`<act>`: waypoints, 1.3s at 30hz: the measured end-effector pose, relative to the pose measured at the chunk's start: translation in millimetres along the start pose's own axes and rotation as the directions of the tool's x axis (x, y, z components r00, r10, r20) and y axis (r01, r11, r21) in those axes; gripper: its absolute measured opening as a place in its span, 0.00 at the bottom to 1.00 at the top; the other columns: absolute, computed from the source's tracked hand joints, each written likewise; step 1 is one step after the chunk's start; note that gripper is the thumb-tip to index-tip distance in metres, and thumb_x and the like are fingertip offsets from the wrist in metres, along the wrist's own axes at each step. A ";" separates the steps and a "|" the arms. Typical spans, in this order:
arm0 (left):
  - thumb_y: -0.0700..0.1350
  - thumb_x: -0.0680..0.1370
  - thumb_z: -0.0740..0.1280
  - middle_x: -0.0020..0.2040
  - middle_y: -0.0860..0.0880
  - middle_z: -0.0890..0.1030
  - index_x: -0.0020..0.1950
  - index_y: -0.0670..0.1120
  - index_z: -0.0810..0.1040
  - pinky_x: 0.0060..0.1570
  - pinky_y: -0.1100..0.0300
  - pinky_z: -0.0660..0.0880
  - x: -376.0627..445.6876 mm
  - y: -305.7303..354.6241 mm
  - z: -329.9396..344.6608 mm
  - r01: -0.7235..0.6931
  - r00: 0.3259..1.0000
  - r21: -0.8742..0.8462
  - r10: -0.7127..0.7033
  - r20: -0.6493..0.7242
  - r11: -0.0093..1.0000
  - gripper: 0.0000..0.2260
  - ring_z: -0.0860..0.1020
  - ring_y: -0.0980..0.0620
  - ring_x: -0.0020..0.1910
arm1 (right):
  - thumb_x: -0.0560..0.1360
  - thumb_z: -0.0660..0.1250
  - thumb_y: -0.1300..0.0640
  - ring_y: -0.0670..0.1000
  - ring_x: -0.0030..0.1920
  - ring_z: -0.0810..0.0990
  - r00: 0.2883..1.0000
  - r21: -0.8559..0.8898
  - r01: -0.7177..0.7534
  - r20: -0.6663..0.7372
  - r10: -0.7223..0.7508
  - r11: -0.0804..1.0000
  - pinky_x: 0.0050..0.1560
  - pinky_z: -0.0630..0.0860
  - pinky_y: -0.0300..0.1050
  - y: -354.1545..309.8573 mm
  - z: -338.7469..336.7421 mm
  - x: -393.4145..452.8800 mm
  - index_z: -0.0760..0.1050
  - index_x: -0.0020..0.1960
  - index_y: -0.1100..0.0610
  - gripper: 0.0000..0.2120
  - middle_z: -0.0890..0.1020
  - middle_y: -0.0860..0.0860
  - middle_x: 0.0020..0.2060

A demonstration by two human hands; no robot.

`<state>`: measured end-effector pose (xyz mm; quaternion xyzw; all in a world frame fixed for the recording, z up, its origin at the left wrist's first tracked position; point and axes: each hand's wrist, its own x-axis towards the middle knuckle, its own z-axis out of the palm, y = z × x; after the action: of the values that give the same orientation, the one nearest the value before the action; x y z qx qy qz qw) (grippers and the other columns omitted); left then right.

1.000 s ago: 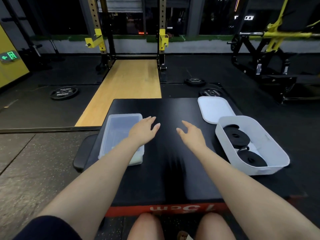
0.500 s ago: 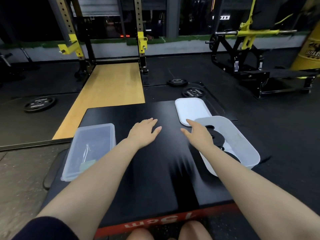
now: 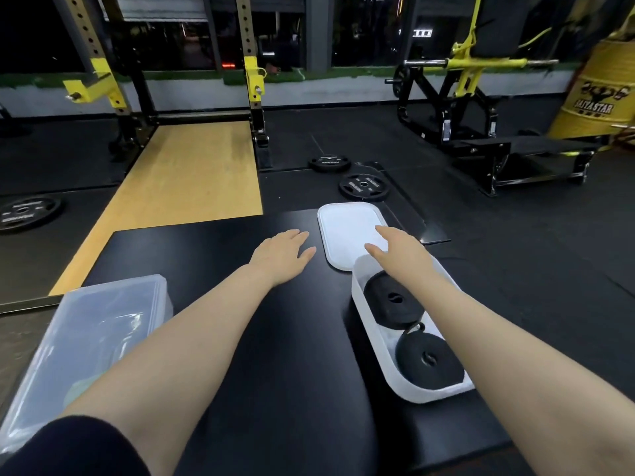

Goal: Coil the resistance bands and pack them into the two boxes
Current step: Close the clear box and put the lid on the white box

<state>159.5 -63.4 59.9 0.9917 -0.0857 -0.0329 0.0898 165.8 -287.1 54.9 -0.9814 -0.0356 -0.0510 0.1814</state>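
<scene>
A black padded platform [image 3: 275, 338] fills the lower half of the view, set on dark rubber gym flooring with a pale wooden lifting strip [image 3: 178, 187] running away from it to a squat rack with yellow hooks [image 3: 96, 87]. To the far right stands a yellow drum [image 3: 598, 94] printed with a flexing-figures emblem and the word "SAIYASTAR". A black and yellow plate-loaded machine [image 3: 457, 97] sits beside it.

On the platform's left edge lies a clear lidded box [image 3: 89, 338], closed, with something pale showing faintly through it; what it is cannot be told. On the right sits an open white box [image 3: 374, 345] holding two coiled black resistance bands, one at the far end [image 3: 391, 304] and one at the near end [image 3: 426, 365], lying flat and touching each other. Just beyond this box rests its white lid [image 3: 343, 231], flat on the platform.

Three black weight plates lie on the floor: one at the left [image 3: 25, 213] and two past the platform [image 3: 363, 186], their white lettering too small to read.

The left hand [image 3: 281, 255] hovers over the bare platform, fingers straight and relaxed, holding nothing. The right hand [image 3: 398, 252] is spread over the near end of the lid and the box's far rim, fingers extended, also holding nothing.
</scene>
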 end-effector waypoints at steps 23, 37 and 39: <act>0.45 0.81 0.56 0.65 0.40 0.73 0.75 0.45 0.60 0.56 0.53 0.72 148.3 14.8 88.1 0.193 0.981 -0.381 -0.168 0.098 0.904 0.22 0.73 0.42 0.61 | 0.79 0.60 0.46 0.53 0.73 0.61 0.931 -0.083 -0.143 0.328 0.163 0.986 0.67 0.66 0.51 65.5 55.8 141.3 0.58 0.75 0.50 0.27 0.61 0.49 0.75; 0.36 0.71 0.62 0.29 0.49 0.66 0.31 0.44 0.59 0.25 0.62 0.61 162.4 23.6 91.0 0.388 0.918 -0.495 -0.370 0.139 0.778 0.14 0.65 0.51 0.27 | 0.78 0.63 0.49 0.54 0.74 0.60 0.879 -0.161 -0.071 0.457 0.138 0.984 0.69 0.61 0.49 58.8 67.4 148.9 0.58 0.76 0.53 0.30 0.60 0.51 0.75; 0.38 0.72 0.63 0.30 0.48 0.67 0.31 0.44 0.61 0.27 0.61 0.67 161.9 24.2 87.7 0.414 0.907 -0.530 -0.383 0.175 0.740 0.13 0.69 0.50 0.28 | 0.77 0.64 0.50 0.54 0.73 0.62 0.886 -0.127 -0.098 0.441 0.145 0.987 0.67 0.63 0.47 59.5 66.7 148.9 0.59 0.76 0.52 0.29 0.61 0.52 0.74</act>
<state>307.7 -130.4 -29.8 0.9158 0.1392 -0.1020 0.3627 324.6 -310.9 -11.1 -0.9748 -0.0123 0.1865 0.1214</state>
